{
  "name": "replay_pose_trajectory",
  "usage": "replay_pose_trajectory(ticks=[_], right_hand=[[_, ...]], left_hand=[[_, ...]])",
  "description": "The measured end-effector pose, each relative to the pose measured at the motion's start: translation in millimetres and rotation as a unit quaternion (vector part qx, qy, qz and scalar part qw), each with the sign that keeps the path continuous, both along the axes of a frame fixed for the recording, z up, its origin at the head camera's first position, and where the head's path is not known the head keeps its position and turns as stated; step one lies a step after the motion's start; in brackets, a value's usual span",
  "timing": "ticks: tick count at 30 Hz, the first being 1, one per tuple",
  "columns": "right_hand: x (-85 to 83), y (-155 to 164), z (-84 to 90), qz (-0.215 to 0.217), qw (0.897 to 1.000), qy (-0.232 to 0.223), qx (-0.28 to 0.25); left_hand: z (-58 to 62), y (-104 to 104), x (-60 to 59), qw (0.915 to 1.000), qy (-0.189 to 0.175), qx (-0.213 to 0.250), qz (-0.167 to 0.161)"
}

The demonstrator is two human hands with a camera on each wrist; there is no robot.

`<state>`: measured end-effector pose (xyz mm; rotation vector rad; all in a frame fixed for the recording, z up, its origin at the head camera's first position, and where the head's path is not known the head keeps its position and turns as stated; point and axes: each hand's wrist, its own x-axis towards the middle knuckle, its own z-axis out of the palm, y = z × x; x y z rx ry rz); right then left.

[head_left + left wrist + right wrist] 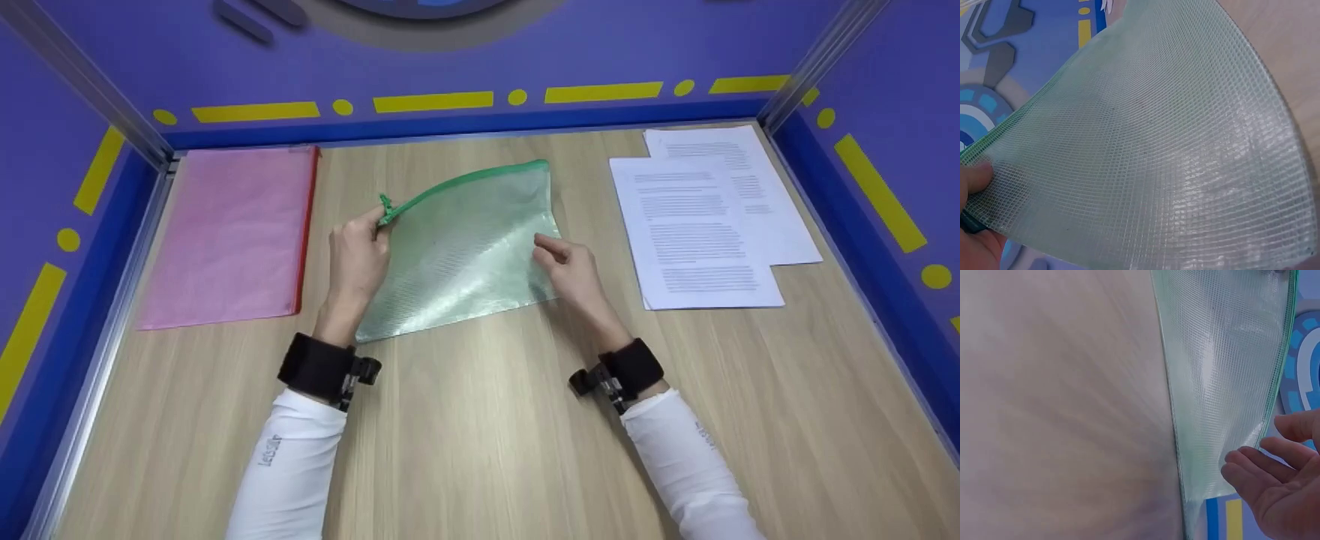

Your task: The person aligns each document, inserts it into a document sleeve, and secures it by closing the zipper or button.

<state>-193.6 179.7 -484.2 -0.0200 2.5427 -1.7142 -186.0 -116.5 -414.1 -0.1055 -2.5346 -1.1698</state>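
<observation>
A green mesh zipper pouch lies slanted in the middle of the wooden table, its left zipper corner lifted. My left hand pinches that corner by the green zipper end. In the left wrist view my thumb presses the mesh of the pouch. My right hand sits at the pouch's right edge with relaxed fingers. In the right wrist view that hand has its fingertips just at the edge of the pouch, gripping nothing.
A pink mesh pouch with a red zipper lies flat at the left. Two printed paper sheets overlap at the right. Purple walls with yellow marks close in the table at the back and both sides.
</observation>
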Motion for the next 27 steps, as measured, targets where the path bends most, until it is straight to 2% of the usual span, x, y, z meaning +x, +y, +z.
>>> replay_pose_trajectory(ticks=[5,10,14,17,22,25,27], right_hand=[[7.7,-12.4,-6.1,0.029,0.999,-0.032,-0.012],[15.9,-15.5,-9.9,0.027,0.996,-0.067,-0.043],[16.1,-20.4,-7.0,0.028,0.996,-0.073,-0.053],[14.1,-23.6,-6.4,0.036,0.996,-0.071,-0.051],[12.4,-24.0,-4.0,0.058,0.997,-0.048,-0.028],[13.1,-24.3,-1.9,0.085,0.994,-0.054,-0.038],[13.6,-25.7,-0.1,0.110,0.990,-0.069,-0.061]], left_hand=[[1.2,11.2,6.6,0.9972,0.036,-0.059,-0.029],[3.1,22.7,9.3,0.9887,0.062,-0.119,-0.066],[7.5,30.9,10.7,0.9717,0.104,-0.189,-0.097],[8.1,36.3,13.0,0.9537,0.137,-0.241,-0.118],[5.4,42.5,17.0,0.9269,0.167,-0.307,-0.137],[1.1,44.4,17.8,0.9163,0.169,-0.332,-0.146],[-2.1,45.4,17.9,0.9137,0.165,-0.339,-0.151]])
